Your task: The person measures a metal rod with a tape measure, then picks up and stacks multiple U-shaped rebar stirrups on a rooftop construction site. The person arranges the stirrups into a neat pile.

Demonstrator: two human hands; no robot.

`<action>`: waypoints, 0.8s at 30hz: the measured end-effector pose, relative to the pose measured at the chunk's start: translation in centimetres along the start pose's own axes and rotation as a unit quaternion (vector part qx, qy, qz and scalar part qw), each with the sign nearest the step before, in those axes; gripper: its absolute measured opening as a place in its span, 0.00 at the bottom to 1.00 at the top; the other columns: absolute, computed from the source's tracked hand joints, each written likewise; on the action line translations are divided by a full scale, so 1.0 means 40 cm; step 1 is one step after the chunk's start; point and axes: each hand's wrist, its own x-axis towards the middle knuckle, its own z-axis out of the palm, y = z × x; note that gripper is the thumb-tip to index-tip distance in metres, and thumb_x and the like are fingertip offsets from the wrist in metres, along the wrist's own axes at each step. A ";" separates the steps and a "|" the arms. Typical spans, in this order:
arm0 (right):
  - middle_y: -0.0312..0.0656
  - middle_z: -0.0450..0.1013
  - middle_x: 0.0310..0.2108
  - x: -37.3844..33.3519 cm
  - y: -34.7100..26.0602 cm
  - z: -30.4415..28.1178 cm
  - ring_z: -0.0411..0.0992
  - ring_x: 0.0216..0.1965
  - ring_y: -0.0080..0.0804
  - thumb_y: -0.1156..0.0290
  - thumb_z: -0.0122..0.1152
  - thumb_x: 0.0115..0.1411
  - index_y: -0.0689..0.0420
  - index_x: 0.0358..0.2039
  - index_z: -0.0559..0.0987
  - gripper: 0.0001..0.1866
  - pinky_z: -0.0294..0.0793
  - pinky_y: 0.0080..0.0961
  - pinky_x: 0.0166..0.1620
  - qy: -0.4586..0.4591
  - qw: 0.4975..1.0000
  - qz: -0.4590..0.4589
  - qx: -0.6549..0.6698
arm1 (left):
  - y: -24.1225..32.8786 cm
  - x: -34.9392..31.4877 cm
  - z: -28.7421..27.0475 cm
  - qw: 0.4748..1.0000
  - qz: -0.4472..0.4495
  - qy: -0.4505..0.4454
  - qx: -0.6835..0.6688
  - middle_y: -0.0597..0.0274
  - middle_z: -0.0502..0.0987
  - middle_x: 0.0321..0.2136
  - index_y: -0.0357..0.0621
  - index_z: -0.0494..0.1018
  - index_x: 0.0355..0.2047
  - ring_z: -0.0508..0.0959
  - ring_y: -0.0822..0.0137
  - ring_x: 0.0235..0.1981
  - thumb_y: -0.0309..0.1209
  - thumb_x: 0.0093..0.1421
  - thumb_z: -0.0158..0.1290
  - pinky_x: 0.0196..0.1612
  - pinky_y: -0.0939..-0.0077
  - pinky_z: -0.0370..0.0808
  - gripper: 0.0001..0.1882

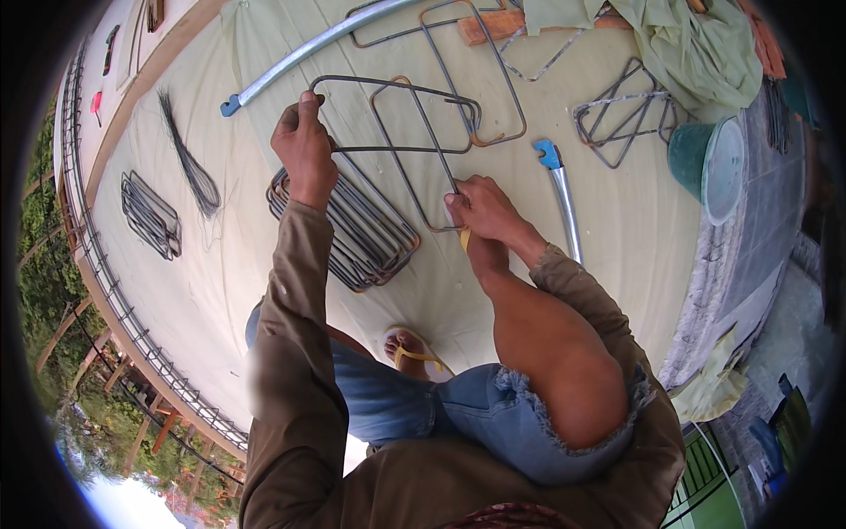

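Note:
My left hand (pixel 305 154) pinches the left end of a bent steel rebar stirrup (pixel 397 149), raised above the sheet. My right hand (pixel 483 210) is closed on the lower right corner of a second rectangular stirrup (pixel 429 123), beside my knee. The two stirrups cross each other, and whether they touch is hard to tell. Below and between my hands lies a stack of similar stirrups (pixel 370 234). Another large stirrup (pixel 515 93) stretches away behind them. To the right of my right hand rests a silver pipe tool with a blue head (pixel 564 198).
A longer blue-tipped pipe (pixel 326 44) lies at the far side. Left are a wire bundle (pixel 187 157) and small bent-steel pieces (pixel 152 219). Loose stirrups (pixel 624 115) and a green bucket (pixel 696 159) stand right. My sandalled foot (pixel 405 348) is close; a rebar cage (pixel 110 286) edges the left.

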 end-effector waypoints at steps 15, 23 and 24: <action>0.48 0.73 0.40 0.131 0.184 -0.132 0.77 0.40 0.38 0.69 0.60 0.63 0.66 0.50 0.68 0.19 0.78 0.32 0.43 0.215 0.919 0.202 0.262 | 0.002 -0.027 -0.004 1.000 0.015 -0.016 -0.007 0.76 0.58 0.16 0.35 0.75 0.39 0.57 0.83 0.16 0.41 0.68 0.54 0.17 0.84 0.55 0.17; 0.46 0.73 0.40 0.115 0.128 -0.125 0.77 0.36 0.33 0.74 0.52 0.67 0.62 0.47 0.70 0.10 0.83 0.29 0.36 0.262 0.827 0.214 0.450 | -0.013 -0.043 -0.015 0.997 -0.020 -0.009 -0.071 0.76 0.58 0.17 0.34 0.75 0.40 0.57 0.82 0.16 0.39 0.69 0.53 0.17 0.83 0.53 0.17; 0.47 0.73 0.40 0.116 0.131 -0.128 0.77 0.36 0.34 0.74 0.52 0.67 0.62 0.47 0.70 0.10 0.83 0.29 0.36 0.265 0.826 0.224 0.445 | -0.017 -0.043 -0.019 0.996 -0.018 -0.009 -0.084 0.76 0.59 0.16 0.34 0.75 0.38 0.56 0.82 0.15 0.39 0.68 0.53 0.17 0.83 0.52 0.16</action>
